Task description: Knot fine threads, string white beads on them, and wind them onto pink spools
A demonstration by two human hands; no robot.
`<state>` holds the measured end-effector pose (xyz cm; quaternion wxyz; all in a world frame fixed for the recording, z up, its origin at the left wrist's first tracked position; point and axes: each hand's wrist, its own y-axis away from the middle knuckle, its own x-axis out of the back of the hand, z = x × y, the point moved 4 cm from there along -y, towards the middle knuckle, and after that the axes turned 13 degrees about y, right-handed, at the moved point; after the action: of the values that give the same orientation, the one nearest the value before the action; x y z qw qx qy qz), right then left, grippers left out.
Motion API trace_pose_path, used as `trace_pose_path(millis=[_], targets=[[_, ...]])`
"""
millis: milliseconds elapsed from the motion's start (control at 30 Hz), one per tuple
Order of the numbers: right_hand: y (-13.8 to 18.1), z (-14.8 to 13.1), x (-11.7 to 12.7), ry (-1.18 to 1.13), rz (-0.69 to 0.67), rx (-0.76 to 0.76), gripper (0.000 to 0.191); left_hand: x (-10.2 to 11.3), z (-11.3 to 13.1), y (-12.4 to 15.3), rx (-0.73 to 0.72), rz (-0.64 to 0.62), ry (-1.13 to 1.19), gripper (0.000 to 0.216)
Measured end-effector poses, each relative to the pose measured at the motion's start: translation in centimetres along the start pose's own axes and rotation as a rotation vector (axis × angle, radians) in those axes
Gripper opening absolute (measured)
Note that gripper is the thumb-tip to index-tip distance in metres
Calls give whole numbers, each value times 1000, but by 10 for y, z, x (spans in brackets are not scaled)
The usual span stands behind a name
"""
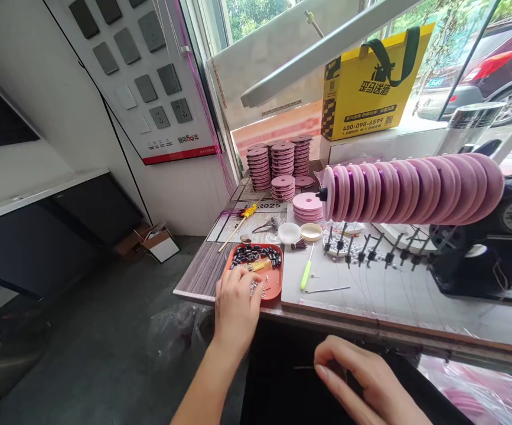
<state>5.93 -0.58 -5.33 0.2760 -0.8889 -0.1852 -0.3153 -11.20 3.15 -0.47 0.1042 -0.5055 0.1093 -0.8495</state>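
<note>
My left hand (237,307) reaches into the near end of an orange tray (274,282), its fingers curled down on small silvery bits there; what they pinch is hidden. Dark beads (256,254) and a yellow tube (258,265) lie further up the tray. My right hand (362,383) is below the table edge over my dark lap, fingers bent together on a thin needle or wire (302,368). A row of pink spools (415,189) sits on a black machine (481,260) at the right.
Stacks of pink discs (282,162) stand at the table's far end. A green-handled tool (306,273), two small round lids (300,232), a screwdriver (238,224) and a yellow bag (371,82) are on the worktop. Plastic bags (180,330) lie on the floor at the left.
</note>
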Motion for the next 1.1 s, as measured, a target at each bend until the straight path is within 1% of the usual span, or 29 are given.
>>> trace_pose_path(millis=[67,167,233,300,333,400,467,500,567,633,733,800,933,1100], targets=[[0,1,0,-2,-3,-3,17,-7,-2,-21,34,10,-60,9],[1,2,0,-2,-3,-5,17,-20,0,-35,55,4,-70,10],[1,3,1,-2,5,-5,16,-22,3,-36,61,-2,-44,12],[1,3,4,-4,7,-13,16,-17,8,-30,57,-3,-4,12],[1,3,6,-7,9,-23,16,-14,11,-25,53,-11,53,12],[2,4,11,-26,28,-48,15,-10,17,-8,69,-52,272,14],[2,4,15,-53,66,-67,14,-14,18,16,215,-111,847,18],[2,3,16,-61,87,-71,14,-18,18,28,305,-104,1018,19],[2,2,17,-60,103,-69,13,-29,16,51,464,-60,1228,20],[2,0,16,-41,106,-62,13,-38,14,67,552,47,1329,27],[1,-1,16,5,103,-45,12,-44,14,78,577,187,1386,37],[0,-1,16,40,99,-26,11,-45,16,79,566,226,1383,41],[0,-1,16,67,86,-4,11,-42,18,78,555,254,1350,43],[1,0,14,47,82,-26,12,-40,22,79,560,244,1343,44]])
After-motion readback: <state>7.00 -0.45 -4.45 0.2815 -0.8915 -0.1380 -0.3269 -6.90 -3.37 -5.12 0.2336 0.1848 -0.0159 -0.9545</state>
